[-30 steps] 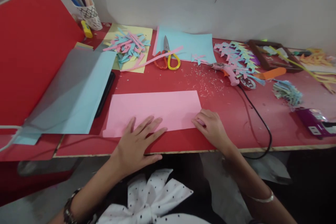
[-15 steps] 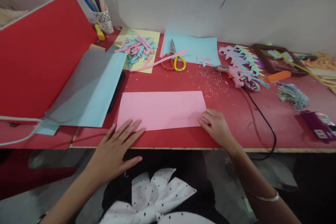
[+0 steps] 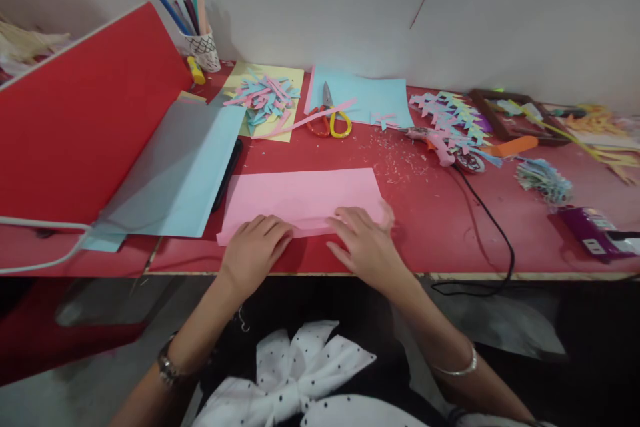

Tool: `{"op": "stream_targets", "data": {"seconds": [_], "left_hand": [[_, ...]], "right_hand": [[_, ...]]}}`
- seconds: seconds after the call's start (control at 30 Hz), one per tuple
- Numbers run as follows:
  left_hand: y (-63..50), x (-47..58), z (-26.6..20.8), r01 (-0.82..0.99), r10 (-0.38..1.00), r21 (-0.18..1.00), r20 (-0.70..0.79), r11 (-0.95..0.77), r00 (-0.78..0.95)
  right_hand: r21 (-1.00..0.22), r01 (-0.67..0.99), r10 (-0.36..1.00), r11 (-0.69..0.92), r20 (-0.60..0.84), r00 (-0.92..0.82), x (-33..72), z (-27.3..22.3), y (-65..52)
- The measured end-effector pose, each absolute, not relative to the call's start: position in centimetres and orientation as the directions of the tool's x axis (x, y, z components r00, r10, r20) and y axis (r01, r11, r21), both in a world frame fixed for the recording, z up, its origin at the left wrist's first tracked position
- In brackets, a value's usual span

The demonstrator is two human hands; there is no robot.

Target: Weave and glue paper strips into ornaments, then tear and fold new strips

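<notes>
One left hand (image 3: 255, 250), fingers curled, grip unclear, and one right hand (image 3: 367, 247), fingers half spread, pinching nothing, press the pink paper sheet (image 3: 300, 193) at frame centre, seemingly keeping its near fold flat

White black-dotted bow (image 3: 296, 392), black clothing (image 3: 376, 379); silvery bangle (image 3: 469, 367) right, bracelet (image 3: 167, 361) left.

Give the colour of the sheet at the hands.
Plain pink. The sheet shows best in the head view.
</notes>
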State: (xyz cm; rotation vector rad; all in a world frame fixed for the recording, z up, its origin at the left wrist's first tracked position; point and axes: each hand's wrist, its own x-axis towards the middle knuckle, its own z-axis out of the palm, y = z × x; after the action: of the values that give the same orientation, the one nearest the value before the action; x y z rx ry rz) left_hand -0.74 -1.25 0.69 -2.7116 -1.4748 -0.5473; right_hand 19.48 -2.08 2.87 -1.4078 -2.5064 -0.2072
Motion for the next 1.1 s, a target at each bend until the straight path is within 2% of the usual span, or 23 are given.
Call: {"op": "stream_targets", "data": {"seconds": [0.1, 0.2, 0.33, 0.57, 0.7, 0.83, 0.97, 1.1], "left_hand": [[-1.6, -0.3, 0.6, 0.804, 0.782, 0.14, 0.38, -0.577, 0.495], [-2.2, -1.6, 0.1, 0.757, 0.753, 0.219, 0.447, -0.615, 0.482], [-2.8, -3.5, -0.3, 0.697, 0.743, 0.316, 0.478, -0.643, 0.468], [-2.5, -1.7, 0.1, 0.636, 0.668, 0.267, 0.499, -0.724, 0.552], [-1.9, -1.7, 0.3, 0.636, 0.729, 0.377, 0.481, -0.673, 0.487], [-1.6, -2.3, 0.1, 0.646, 0.794, 0.479, 0.482, -0.594, 0.372], [-1.8, -2.3, 0.1, 0.727, 0.844, 0.467, 0.445, -0.503, 0.298], [-2.0, -2.0, 0.1, 0.831, 0.886, 0.382, 0.391, -0.403, 0.25]], "right_hand": [[-0.061, 0.812, 0.796, 0.581, 0.25, -0.551, 17.7, 2.0, -1.8], [-0.075, 0.777, 0.769, 0.625, 0.228, -0.597, 17.4, 1.4, -1.4], [-0.028, 0.753, 0.741, 0.657, 0.205, -0.639, 18.4, 2.1, -1.5], [-0.026, 0.756, 0.747, 0.654, 0.181, -0.64, 18.6, 3.0, -2.0], [-0.024, 0.738, 0.731, 0.674, 0.168, -0.661, 18.3, 2.6, -1.2], [-0.09, 0.732, 0.737, 0.675, 0.144, -0.661, 17.8, 2.3, -0.3], [-0.146, 0.765, 0.779, 0.627, 0.082, -0.622, 17.4, 2.0, 0.1], [-0.155, 0.798, 0.811, 0.583, 0.053, -0.582, 17.2, 1.9, 0.4]]}}
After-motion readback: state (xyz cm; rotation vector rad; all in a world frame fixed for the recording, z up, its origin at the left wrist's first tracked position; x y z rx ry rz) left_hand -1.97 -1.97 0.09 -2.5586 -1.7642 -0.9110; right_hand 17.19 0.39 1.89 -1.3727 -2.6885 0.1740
